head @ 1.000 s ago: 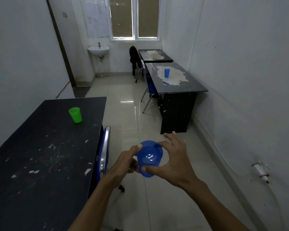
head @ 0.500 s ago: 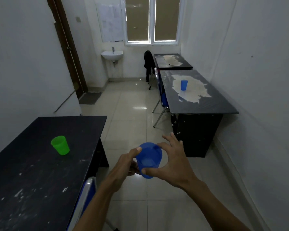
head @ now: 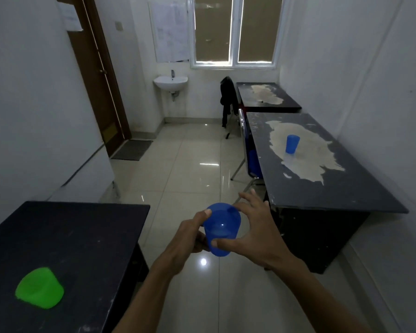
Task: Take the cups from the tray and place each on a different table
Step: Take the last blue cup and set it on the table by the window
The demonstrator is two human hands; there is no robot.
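Note:
A blue plastic cup (head: 222, 228) is held in mid-air over the floor between both hands. My left hand (head: 187, 239) grips its left side with the thumb on the rim, and my right hand (head: 257, 230) wraps its right side, thumb near the base. A green cup (head: 40, 288) stands on the black table (head: 82, 236) at the lower left. A second blue cup (head: 292, 144) stands on the worn black table (head: 334, 188) at the right. No tray is in view.
A third black table (head: 267, 97) stands against the far wall under the window. A blue chair (head: 249, 150) is tucked at the right table, a dark chair (head: 227, 99) farther back. A sink (head: 170, 83) and a door (head: 96, 75) are on the left.
The view has advanced down the room: the right table and far table look nearer, the green cup slid toward the lower left. Both hands still hold the blue cup.

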